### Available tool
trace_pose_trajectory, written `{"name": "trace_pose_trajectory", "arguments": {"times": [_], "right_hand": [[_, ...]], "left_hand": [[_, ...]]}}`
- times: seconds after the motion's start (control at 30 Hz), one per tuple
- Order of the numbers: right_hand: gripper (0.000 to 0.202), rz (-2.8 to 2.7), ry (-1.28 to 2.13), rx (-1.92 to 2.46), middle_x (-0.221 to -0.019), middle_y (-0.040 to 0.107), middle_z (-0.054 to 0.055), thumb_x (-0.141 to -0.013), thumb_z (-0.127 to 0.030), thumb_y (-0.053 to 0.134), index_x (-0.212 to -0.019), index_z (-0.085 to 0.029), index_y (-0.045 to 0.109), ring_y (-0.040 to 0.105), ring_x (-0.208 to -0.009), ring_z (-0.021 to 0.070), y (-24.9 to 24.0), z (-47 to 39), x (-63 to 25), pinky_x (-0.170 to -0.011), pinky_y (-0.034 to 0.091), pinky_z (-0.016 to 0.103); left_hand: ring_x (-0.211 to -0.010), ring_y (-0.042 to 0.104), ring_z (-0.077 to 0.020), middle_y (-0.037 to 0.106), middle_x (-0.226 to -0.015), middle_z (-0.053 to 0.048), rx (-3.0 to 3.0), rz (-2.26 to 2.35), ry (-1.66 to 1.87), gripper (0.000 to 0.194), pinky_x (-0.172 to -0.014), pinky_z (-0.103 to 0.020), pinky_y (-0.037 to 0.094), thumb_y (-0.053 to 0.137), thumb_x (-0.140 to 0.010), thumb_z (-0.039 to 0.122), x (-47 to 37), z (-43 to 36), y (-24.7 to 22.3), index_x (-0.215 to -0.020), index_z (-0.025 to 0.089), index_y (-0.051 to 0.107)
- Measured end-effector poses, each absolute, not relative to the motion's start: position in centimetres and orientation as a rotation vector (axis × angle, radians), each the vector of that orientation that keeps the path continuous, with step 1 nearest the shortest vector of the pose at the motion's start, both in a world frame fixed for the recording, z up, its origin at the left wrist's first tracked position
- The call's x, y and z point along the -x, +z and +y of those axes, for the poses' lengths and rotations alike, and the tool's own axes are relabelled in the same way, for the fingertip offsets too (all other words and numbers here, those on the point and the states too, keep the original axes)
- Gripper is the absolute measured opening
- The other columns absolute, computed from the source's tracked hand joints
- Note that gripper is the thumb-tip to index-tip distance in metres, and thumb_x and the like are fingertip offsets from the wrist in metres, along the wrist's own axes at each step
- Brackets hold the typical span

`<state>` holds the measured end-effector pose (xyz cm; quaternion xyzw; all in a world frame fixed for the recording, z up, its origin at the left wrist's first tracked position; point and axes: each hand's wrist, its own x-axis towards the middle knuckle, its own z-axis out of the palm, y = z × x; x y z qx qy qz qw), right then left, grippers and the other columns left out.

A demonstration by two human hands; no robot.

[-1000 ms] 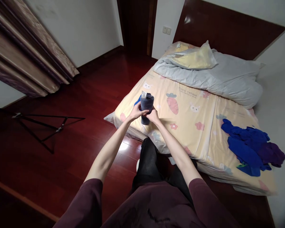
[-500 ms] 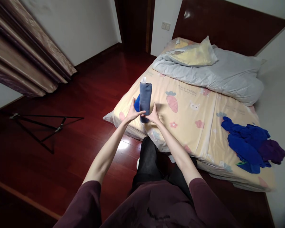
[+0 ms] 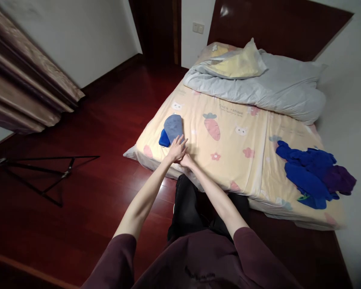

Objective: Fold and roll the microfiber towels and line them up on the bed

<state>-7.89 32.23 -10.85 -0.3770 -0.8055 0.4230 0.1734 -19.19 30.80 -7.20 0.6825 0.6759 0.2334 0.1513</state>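
A folded grey cloth [image 3: 173, 125] lies on the yellow cartoon-print bed sheet [image 3: 228, 160] near the bed's left corner, partly on top of a folded blue cloth [image 3: 163, 139]. My left hand [image 3: 177, 147] is just below the grey cloth with its fingers spread, holding nothing. My right hand [image 3: 186, 161] sits right behind the left hand, touching it, low over the sheet; its fingers are mostly hidden.
A heap of blue and purple clothes [image 3: 314, 173] lies at the bed's right side. A grey duvet [image 3: 273, 92] and yellow pillow [image 3: 237, 64] are bunched at the headboard. Dark red wood floor lies left, with a black folding stand [image 3: 39, 172] and curtains [image 3: 24, 92].
The grey cloth, held upright between both hands before, now lies flat on the blue cloth. Both hands have let go and drawn back together.
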Motion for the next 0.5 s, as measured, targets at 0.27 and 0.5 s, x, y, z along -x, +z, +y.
{"name": "trace_pose_trajectory", "arguments": {"times": [0.27, 0.5], "right_hand": [[0.055, -2.221, 1.212, 1.137, -0.133, 0.071, 0.012, -0.076, -0.007, 0.075, -0.129, -0.018, 0.069, 0.062, -0.130, 0.0297, -15.1, 22.5, -2.2, -0.114, 0.047, 0.042], [0.013, -1.905, 1.637, 1.500, -0.080, 0.078, 0.001, -0.082, -0.014, 0.067, -0.084, -0.019, 0.079, 0.073, -0.078, 0.0211, -18.8, 6.6, -19.2, -0.078, 0.058, 0.030]], "left_hand": [[-0.140, 0.051, -0.0313, 0.065, -0.141, -0.018, -2.112, 1.560, 0.632, 0.049, -0.119, -0.052, 0.040, 0.032, -0.106, 0.035, 11.1, 22.6, -12.8, -0.134, 0.011, 0.065], [-0.111, 0.071, -0.0275, 0.078, -0.116, -0.014, -2.035, 1.289, 0.002, 0.044, -0.112, -0.045, 0.044, 0.031, -0.106, 0.026, -1.0, 5.9, -16.3, -0.117, 0.018, 0.073]]}}
